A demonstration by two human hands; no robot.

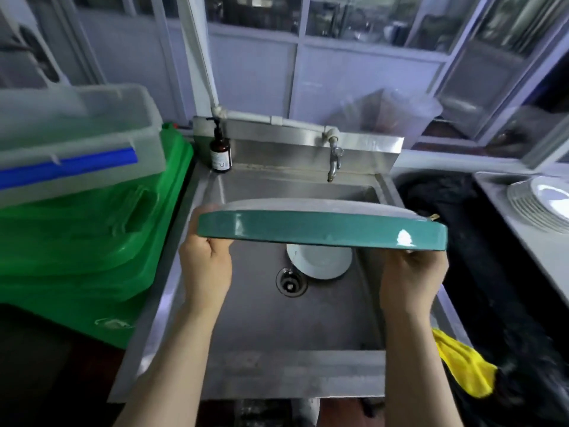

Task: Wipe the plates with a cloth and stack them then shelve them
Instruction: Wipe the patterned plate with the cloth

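Note:
A large round plate (320, 229) with a teal rim and a grey top hangs level over the steel sink (308, 322). My left hand (206, 269) grips its left edge from below, thumb over the rim. My right hand (412, 282) grips the right edge the same way. A small white plate (320, 263) lies in the sink basin beside the drain (291, 283), partly hidden by the teal plate. A stack of white plates (542, 204) sits on the counter at the far right. A yellow cloth (462, 365) lies at the sink's right front corner.
A brown pump bottle (220, 151) stands at the sink's back left, and the tap (334, 160) at the back. Green bins (92, 241) with a clear tub (77, 140) on top fill the left. A black bag (480, 257) lies right of the sink.

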